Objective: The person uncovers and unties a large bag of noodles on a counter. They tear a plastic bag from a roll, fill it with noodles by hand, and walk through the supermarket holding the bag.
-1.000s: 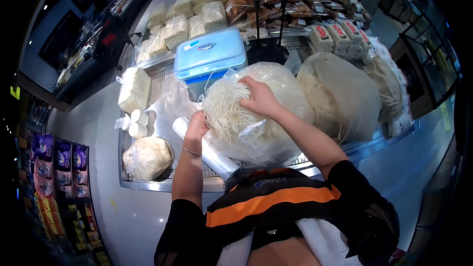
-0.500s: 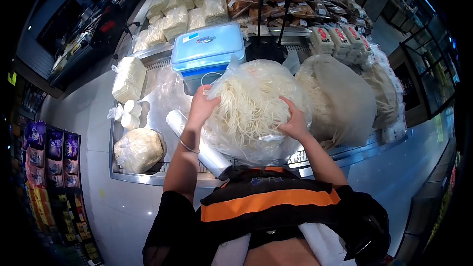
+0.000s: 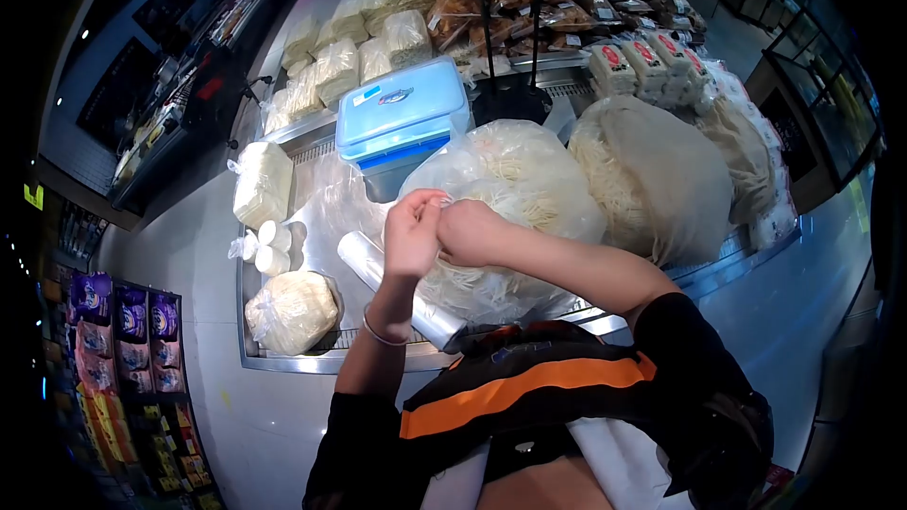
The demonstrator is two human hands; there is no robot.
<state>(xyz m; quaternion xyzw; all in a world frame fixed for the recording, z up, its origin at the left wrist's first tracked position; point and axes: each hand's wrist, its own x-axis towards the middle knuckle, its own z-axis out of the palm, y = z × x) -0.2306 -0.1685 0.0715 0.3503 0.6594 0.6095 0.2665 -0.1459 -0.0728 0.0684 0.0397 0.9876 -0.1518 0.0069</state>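
Left hand [image 3: 412, 240] and right hand [image 3: 472, 233] just came together over the noodle bag [image 3: 520, 162] — fingers curled closed, can't tell on what — so probably handling plastic now, not loose noodles.

on the counter [image 3: 283, 363], a noodle bag [image 3: 557, 175] lies mid-scene, with a second noodle bag [image 3: 671, 175] to its right. the lidded box [image 3: 402, 111] sits to its far left, the sign stand [image 3: 511, 106] beyond it. the roll [image 3: 436, 323] lies at its near left. along the left edge, far to near: wrapped block [image 3: 263, 184], small cylinders [image 3: 273, 248], round bundle [image 3: 291, 312].
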